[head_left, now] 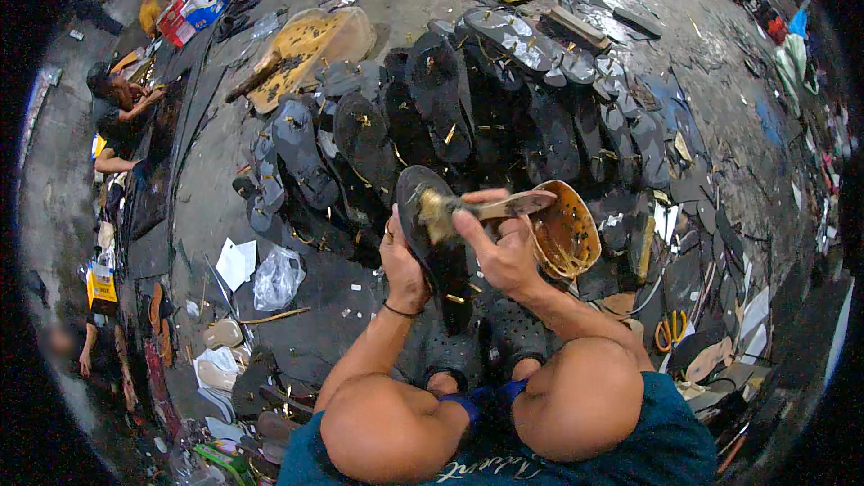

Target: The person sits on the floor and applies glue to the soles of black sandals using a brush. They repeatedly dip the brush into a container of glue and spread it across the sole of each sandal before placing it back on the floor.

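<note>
My left hand (pixel 403 263) grips a dark shoe sole (pixel 445 272) by its left edge, holding it tilted up in front of my knees. In my right hand (pixel 504 252) is a brush with a wooden handle (pixel 517 207). Its pale bristles lie against the upper part of the sole, where a yellowish smear shows. Just right of that hand stands a yellow tub (pixel 583 211), brown and stained inside. Beyond my hands, many dark soles (pixel 438 94) are spread in a crowded arc, several with small yellowish strips standing up from them.
A larger cut-open yellow container (pixel 328 40) lies at the far left. Yellow-handled scissors (pixel 670 331) rest among scraps at right. A clear plastic bag (pixel 279 279) and white paper (pixel 236 263) lie left. Another person (pixel 126 94) sits at the left edge.
</note>
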